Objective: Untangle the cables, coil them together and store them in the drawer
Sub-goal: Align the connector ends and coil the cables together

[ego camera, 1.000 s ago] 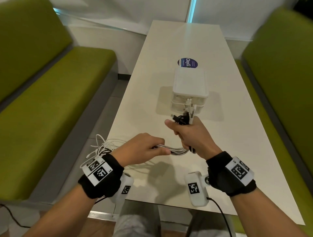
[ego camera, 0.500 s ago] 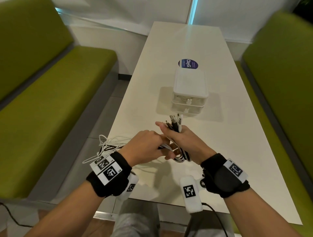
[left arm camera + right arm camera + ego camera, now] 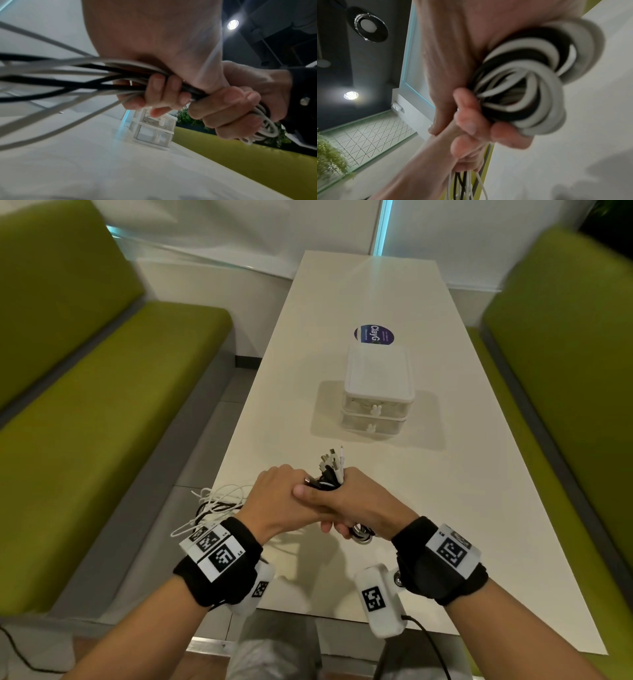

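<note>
A bundle of black and white cables (image 3: 329, 474) stands in my right hand (image 3: 363, 501), which grips it, plug ends pointing up and away. A coiled loop (image 3: 361, 535) sticks out under that fist; in the right wrist view the coil (image 3: 530, 81) shows several turns. My left hand (image 3: 274, 498) presses against the right one, fingers (image 3: 163, 92) curled round the same cables. The loose lengths (image 3: 215, 505) trail left over the table edge. The small white two-drawer unit (image 3: 376, 392) stands farther up the table with both drawers closed.
The white table (image 3: 462, 474) runs away from me between two green benches (image 3: 85, 440). A round blue sticker (image 3: 374, 334) lies behind the drawer unit. A grey floor gap shows at the left of the table, where the loose cables hang.
Both hands have drawn back from the drawer unit toward me. My left hand has slid along the cables up against the right hand, and a loop now sticks out under the right fist.
</note>
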